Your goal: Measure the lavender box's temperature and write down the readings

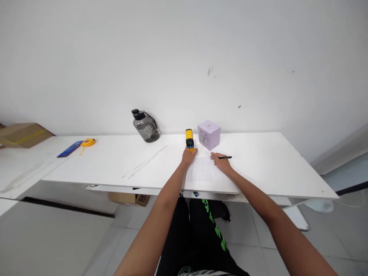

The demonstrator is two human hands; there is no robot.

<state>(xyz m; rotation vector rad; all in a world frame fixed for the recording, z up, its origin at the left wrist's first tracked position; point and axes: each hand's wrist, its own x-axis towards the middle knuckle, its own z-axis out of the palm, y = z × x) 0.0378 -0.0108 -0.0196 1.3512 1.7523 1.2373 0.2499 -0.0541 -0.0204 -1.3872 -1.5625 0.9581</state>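
My left hand (189, 156) is closed around the grip of a yellow and black infrared thermometer (189, 138), whose small screen and blue buttons face me. In my right hand (221, 162) is a black pen (224, 157), pinched between the fingers over a sheet of paper (199, 169). Rows of small writing cover the sheet, too fine to read. Just beyond the hands stands a light purple box (209, 135) with a printed front, right of the thermometer.
A grey translucent water bottle (146, 125) stands by the wall. Further left lie a yellow tape measure (87, 142), a blue strip (70, 149) and a cardboard box (25, 135). The white table (267, 165) ends at its front edge, with another carton (129, 198) below.
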